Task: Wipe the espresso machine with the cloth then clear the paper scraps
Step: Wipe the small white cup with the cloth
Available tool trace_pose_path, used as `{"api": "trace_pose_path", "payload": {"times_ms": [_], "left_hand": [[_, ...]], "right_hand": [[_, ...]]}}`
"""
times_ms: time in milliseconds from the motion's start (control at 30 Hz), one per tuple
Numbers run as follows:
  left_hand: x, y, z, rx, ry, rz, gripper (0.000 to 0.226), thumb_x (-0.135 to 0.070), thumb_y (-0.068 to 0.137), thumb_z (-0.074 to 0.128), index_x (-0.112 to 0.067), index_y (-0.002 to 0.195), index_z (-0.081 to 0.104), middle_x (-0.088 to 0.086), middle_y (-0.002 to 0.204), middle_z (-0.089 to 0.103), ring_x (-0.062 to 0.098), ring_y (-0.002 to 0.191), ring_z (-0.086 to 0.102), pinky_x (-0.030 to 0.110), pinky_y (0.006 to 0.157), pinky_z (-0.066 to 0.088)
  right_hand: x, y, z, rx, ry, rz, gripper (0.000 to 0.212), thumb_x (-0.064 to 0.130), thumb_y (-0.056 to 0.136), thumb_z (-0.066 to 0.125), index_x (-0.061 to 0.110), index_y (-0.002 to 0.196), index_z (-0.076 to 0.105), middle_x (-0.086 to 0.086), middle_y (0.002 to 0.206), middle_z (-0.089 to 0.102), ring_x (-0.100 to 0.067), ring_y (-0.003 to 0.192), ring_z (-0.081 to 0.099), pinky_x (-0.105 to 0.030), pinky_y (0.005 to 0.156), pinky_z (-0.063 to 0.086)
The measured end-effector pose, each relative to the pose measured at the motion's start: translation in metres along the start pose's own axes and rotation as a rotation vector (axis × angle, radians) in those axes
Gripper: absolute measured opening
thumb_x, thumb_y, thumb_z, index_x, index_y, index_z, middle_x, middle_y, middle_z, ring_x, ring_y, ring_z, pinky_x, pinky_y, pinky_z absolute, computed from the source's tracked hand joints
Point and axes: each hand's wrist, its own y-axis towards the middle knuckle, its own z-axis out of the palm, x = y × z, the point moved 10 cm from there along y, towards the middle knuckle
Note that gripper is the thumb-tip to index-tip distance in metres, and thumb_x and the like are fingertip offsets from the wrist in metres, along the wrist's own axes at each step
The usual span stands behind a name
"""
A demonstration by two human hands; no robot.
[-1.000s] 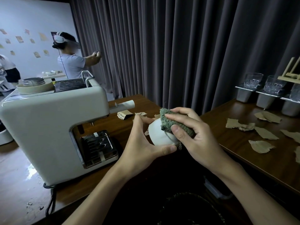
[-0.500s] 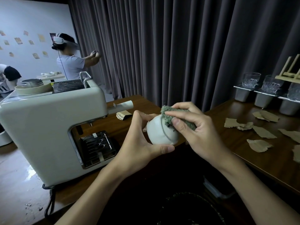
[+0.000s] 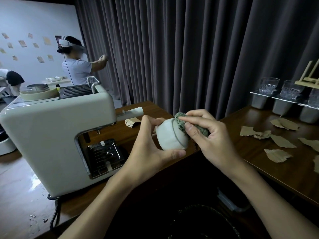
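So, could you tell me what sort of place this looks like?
Likely a mock café set up in a studio, not a working one: an espresso machine on a wooden counter, glasses on metal holders, and a person in a headset by a dark curtain behind.

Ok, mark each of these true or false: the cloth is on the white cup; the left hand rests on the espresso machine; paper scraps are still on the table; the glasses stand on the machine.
1. The right hand presses the green cloth against the white cup. True.
2. The left hand rests flat on the espresso machine. False: it holds the white cup, clear of the machine.
3. Paper scraps lie on the table at the right. True.
4. The glasses stand on top of the espresso machine. False: they stand on metal containers at the back right.
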Motion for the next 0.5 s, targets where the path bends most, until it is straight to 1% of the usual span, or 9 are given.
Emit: {"api": "trace_pose_path", "payload": {"times_ms": [67,100,167,200,267,300,333,433,500], "left_hand": [[-0.002,0.002,-0.005,-0.033,0.010,-0.002,0.072,-0.028,0.059,0.093,-0.022,0.111,0.042,-0.011,0.120,0.060,0.001,0.116,0.059,0.021,0.096,0.051],[-0.003,0.003,-0.005,-0.035,0.008,-0.005,0.072,-0.022,0.062,0.093,-0.020,0.112,0.042,-0.010,0.117,0.059,-0.003,0.112,0.060,0.018,0.090,0.052],[-0.002,0.003,-0.003,-0.022,-0.008,-0.015,0.070,-0.009,0.066,0.090,-0.015,0.115,0.040,-0.010,0.112,0.057,-0.013,0.102,0.061,0.009,0.079,0.050],[-0.002,0.003,-0.003,-0.017,-0.013,-0.017,0.071,-0.008,0.067,0.090,-0.015,0.116,0.039,-0.009,0.114,0.057,-0.015,0.101,0.060,0.007,0.077,0.049],[-0.003,0.003,-0.004,-0.025,-0.005,-0.012,0.075,-0.019,0.064,0.091,-0.019,0.118,0.039,-0.005,0.121,0.055,-0.013,0.107,0.058,0.009,0.081,0.049],[-0.003,0.003,-0.004,-0.022,0.001,-0.011,0.076,-0.024,0.063,0.091,-0.021,0.118,0.040,-0.005,0.123,0.055,-0.011,0.109,0.058,0.011,0.083,0.050],[-0.004,0.003,-0.004,-0.009,-0.004,-0.011,0.075,-0.024,0.062,0.091,-0.021,0.117,0.040,-0.005,0.121,0.056,-0.010,0.108,0.059,0.011,0.082,0.050],[-0.004,0.001,0.002,0.056,-0.004,-0.003,0.070,-0.007,0.068,0.090,-0.012,0.116,0.039,-0.008,0.107,0.059,-0.007,0.098,0.065,0.012,0.073,0.052],[-0.002,-0.001,0.004,0.073,0.009,0.009,0.070,-0.007,0.068,0.091,-0.013,0.115,0.039,-0.007,0.109,0.059,-0.003,0.101,0.065,0.017,0.075,0.055]], "right_hand": [[0.006,-0.007,0.004,-0.005,-0.038,-0.034,0.022,0.012,0.093,0.062,0.011,0.113,0.072,-0.002,0.117,0.058,-0.010,0.115,0.057,-0.014,0.091,0.046],[0.013,-0.010,0.008,0.004,-0.072,-0.081,0.022,0.012,0.093,0.062,0.012,0.112,0.072,-0.002,0.119,0.057,-0.012,0.117,0.056,-0.015,0.092,0.045],[0.027,-0.013,0.016,0.020,-0.141,-0.166,0.022,0.014,0.091,0.063,0.015,0.111,0.073,0.000,0.121,0.056,-0.018,0.119,0.054,-0.020,0.096,0.045],[0.032,-0.012,0.017,0.017,-0.178,-0.197,0.022,0.015,0.091,0.063,0.016,0.110,0.074,0.000,0.121,0.056,-0.021,0.120,0.052,-0.024,0.098,0.045],[0.035,-0.010,0.018,0.010,-0.219,-0.231,0.022,0.014,0.090,0.064,0.016,0.109,0.074,0.000,0.121,0.056,-0.022,0.120,0.050,-0.027,0.100,0.043],[0.034,-0.009,0.018,0.019,-0.207,-0.228,0.022,0.014,0.090,0.064,0.015,0.109,0.074,0.000,0.122,0.056,-0.022,0.121,0.050,-0.027,0.100,0.043],[0.032,-0.008,0.019,0.038,-0.181,-0.215,0.021,0.014,0.091,0.064,0.015,0.109,0.074,0.000,0.123,0.055,-0.022,0.121,0.051,-0.027,0.100,0.044],[0.026,-0.006,0.025,0.113,-0.094,-0.149,0.021,0.014,0.091,0.063,0.013,0.109,0.074,-0.002,0.124,0.053,-0.017,0.121,0.054,-0.019,0.097,0.045],[0.019,-0.003,0.027,0.133,-0.039,-0.088,0.022,0.016,0.093,0.061,0.013,0.110,0.074,-0.002,0.124,0.054,-0.017,0.121,0.054,-0.019,0.096,0.045]]}}
